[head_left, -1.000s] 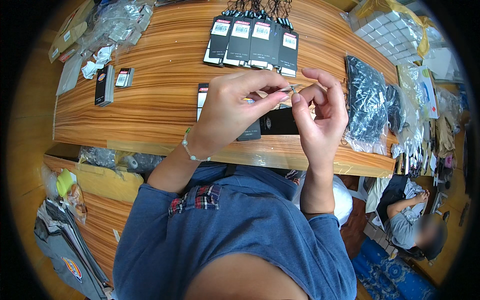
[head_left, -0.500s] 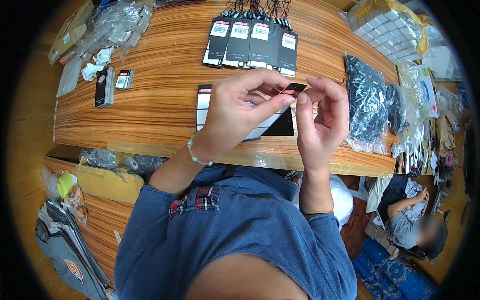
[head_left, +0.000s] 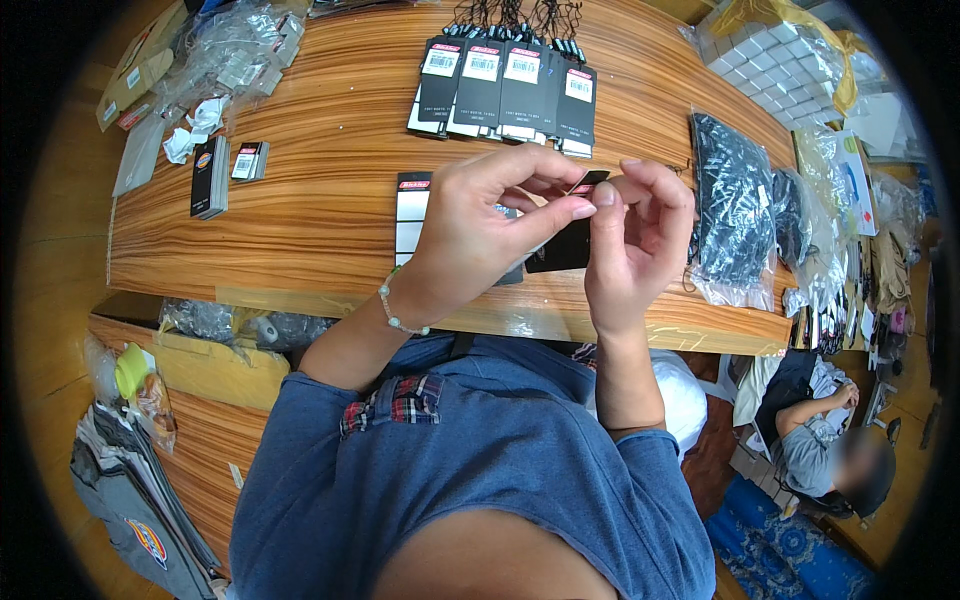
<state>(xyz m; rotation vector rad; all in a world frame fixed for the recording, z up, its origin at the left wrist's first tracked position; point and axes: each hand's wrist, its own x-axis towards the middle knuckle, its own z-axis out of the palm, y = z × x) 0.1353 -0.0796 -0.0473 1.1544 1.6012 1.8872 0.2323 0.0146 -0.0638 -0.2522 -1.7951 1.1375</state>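
A small black hang tag (head_left: pixel 590 181) with a red patch is between the fingertips of both hands, above the table. My left hand (head_left: pixel 490 205) is closed on it, thumb and index finger pinching one side. On the other side, my right hand (head_left: pixel 640 225) has its thumb and bent index finger closed at the tag's edge; the exact contact is partly hidden. Under the hands lie a black card (head_left: pixel 562 248) and, partly covered by my left hand, a tag with white panels and a red top strip (head_left: pixel 412 215).
Several finished-looking black tags with white stickers and black strings (head_left: pixel 500 85) lie fanned out beyond my hands. To the left stand two small tag stacks (head_left: pixel 208 178) beside crumpled paper (head_left: pixel 195 130). A plastic-wrapped black bundle (head_left: pixel 735 205) is at right; another person (head_left: pixel 820 450) sits lower right.
The hang tag has tilted and shows less of its face. My right thumb and fingers have come slightly closer to my left fingertips.
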